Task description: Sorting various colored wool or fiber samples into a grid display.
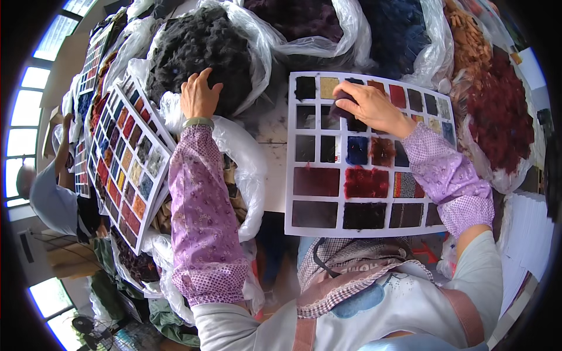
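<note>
My left hand [199, 96], fingers spread, rests at the near edge of a heap of charcoal-grey fluffy fibre [196, 50] in a clear plastic bag. Whether its fingertips press into the fibre I cannot tell. A white sample board [342, 199] with rows of coloured fuzzy swatches lies in front of me. Over its upper rows, my right hand [374, 108] pinches a dark purplish tuft of fibre [345, 104]. The hand and tuft hide parts of several swatches. Purple flowered sleeve covers [205, 216] wrap both forearms.
More sample boards [132, 169] lean at the left. Bags of dark purple [293, 17], navy [395, 35], orange [465, 41] and dark red fibre [500, 117] line the far and right sides. Another person [55, 202] stands at far left. Stacked white sheets [527, 234] are at right.
</note>
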`<state>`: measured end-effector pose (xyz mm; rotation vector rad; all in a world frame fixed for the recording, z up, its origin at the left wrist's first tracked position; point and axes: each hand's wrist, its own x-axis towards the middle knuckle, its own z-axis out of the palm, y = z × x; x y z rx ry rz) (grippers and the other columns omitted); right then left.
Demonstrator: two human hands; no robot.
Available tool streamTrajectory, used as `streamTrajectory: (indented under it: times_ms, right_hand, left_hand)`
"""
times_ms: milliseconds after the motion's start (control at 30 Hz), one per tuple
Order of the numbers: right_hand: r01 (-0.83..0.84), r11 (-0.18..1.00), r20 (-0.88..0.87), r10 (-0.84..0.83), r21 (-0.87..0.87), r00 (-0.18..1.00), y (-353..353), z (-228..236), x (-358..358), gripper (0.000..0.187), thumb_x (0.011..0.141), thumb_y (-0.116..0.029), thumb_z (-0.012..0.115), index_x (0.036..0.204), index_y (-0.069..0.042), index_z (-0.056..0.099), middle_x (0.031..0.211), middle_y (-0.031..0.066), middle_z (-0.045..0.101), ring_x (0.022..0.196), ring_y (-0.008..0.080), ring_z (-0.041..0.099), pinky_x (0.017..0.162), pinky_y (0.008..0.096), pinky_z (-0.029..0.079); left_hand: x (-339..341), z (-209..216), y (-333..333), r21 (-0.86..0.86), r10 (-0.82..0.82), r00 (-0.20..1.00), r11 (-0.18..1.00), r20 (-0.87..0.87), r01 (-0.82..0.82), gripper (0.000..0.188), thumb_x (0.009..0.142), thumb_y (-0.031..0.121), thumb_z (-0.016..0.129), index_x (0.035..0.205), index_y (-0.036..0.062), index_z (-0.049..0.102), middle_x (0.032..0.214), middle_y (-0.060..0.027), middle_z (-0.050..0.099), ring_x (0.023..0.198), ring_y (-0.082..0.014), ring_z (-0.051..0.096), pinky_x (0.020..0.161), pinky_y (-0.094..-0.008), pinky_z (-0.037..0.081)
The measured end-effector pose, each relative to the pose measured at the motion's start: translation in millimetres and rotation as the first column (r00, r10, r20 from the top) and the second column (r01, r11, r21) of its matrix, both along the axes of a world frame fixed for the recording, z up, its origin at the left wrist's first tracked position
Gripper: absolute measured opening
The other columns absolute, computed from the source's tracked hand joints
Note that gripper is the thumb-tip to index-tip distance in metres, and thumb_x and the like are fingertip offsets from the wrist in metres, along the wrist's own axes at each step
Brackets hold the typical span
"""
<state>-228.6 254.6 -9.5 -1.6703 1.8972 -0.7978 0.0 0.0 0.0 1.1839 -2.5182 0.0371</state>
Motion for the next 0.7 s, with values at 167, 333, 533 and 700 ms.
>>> streamTrajectory:
  times_ms: [167, 333, 533, 700]
  right_hand:
    - [0.001, 0.999, -0.033, -0.003, -0.053, 0.999, -9, -21, 16, 0.030, 0.082, -0.021, 0.055, 0.103, -0.004, 0.045, 0.096, 0.0167, 0.059, 0.087, 0.0338, 0.058, 0.076, 0.0392, 0.045]
    - [-0.073, 0.995, -0.016, 0.072, -0.068, 0.997, -13, -33, 10, 0.021, 0.081, -0.018, 0.057, 0.095, -0.004, 0.051, 0.086, 0.0167, 0.060, 0.084, 0.0309, 0.059, 0.074, 0.0364, 0.045]
    - [0.107, 0.960, -0.098, -0.136, -0.259, 0.986, 1, -45, 28, 0.020, 0.073, -0.014, 0.063, 0.090, -0.004, 0.061, 0.089, 0.0119, 0.052, 0.078, 0.0274, 0.057, 0.071, 0.0341, 0.048]
    - [-0.076, 0.949, -0.454, -0.075, -0.306, 0.888, 16, -53, 34, 0.019, 0.075, -0.008, 0.060, 0.094, -0.006, 0.064, 0.097, 0.0104, 0.051, 0.089, 0.0225, 0.054, 0.071, 0.0307, 0.051]
  left_hand:
    - [0, 4, -8, 0.066, 0.077, 0.997, 0.995, -0.029, -0.075, 0.039, 0.068, 0.019, 0.068, 0.106, 0.0158, 0.060, 0.098, -0.0122, 0.060, 0.090, -0.0277, 0.058, 0.078, -0.0361, 0.046]
    - [5, -6, -10, 0.042, 0.046, 0.998, 0.998, -0.032, -0.044, 0.045, 0.065, 0.022, 0.070, 0.108, 0.0166, 0.058, 0.097, -0.0153, 0.059, 0.092, -0.0303, 0.056, 0.080, -0.0368, 0.045]
    - [1, -1, -8, 0.076, 0.001, 0.999, 0.997, 0.040, -0.004, 0.040, 0.065, 0.022, 0.069, 0.103, 0.0158, 0.059, 0.096, -0.0159, 0.059, 0.091, -0.0314, 0.057, 0.081, -0.0362, 0.044]
    - [3, 18, 3, 0.132, 0.085, 0.972, 0.990, -0.221, -0.057, 0.019, 0.068, 0.017, 0.066, 0.087, 0.0140, 0.065, 0.081, -0.0106, 0.065, 0.077, -0.0250, 0.062, 0.070, -0.0327, 0.047]
